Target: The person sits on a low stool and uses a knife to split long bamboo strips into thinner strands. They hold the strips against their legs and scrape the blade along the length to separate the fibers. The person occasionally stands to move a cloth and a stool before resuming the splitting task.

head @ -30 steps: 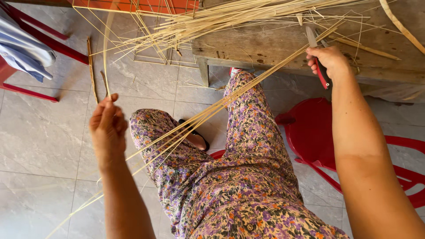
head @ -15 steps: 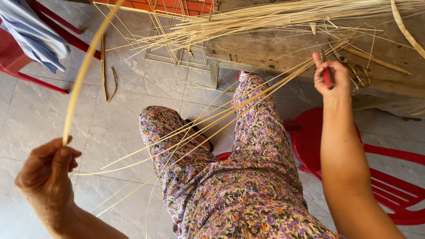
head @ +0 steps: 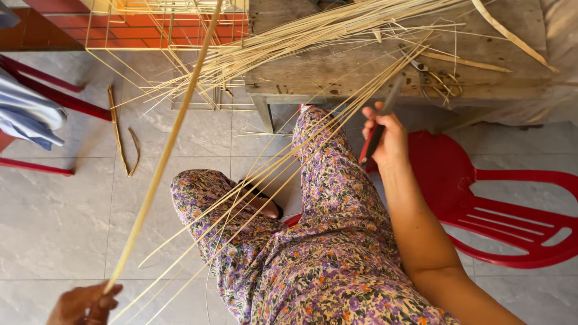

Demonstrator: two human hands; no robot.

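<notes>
Left hand (head: 84,304) sits at the bottom edge, fingers pinched closed on the lower end of a long bamboo strip (head: 168,144). The strip runs from those fingers up and away toward the wire frame (head: 165,54) at the top. Right hand (head: 388,135) is wrapped closed around a dark-handled knife (head: 385,117), blade pointing up past the knuckles toward the wooden bench (head: 385,69).

Risks, as judgement:
- The knife blade lies right among the thin slivers (head: 283,156) fanned just left of the right-hand fingers. A slip could nick a sliver, or the floral-trousered leg (head: 328,174) below the hand.
- The left pinch is only at the tip of the strip. It is long and flexing, so it may whip, slide out of the fingers, or snag the pile of strips (head: 325,30) on the bench.
- Strip edges look sharp, so pulling one through closed fingers could cut skin.
- Loose slivers cross the lap toward the left hand, and tugging one may drag others off the bench.

The strip looks pale yellow, flat, narrow and even in width, slightly bowed, smooth, no visible break. Its upper end is lost among the frame and pile, so I cannot tell where it ends. A red plastic chair (head: 500,204) sits right of the forearm. Two short offcuts (head: 120,135) lie on the tiled floor (head: 60,222), well apart from both hands.
</notes>
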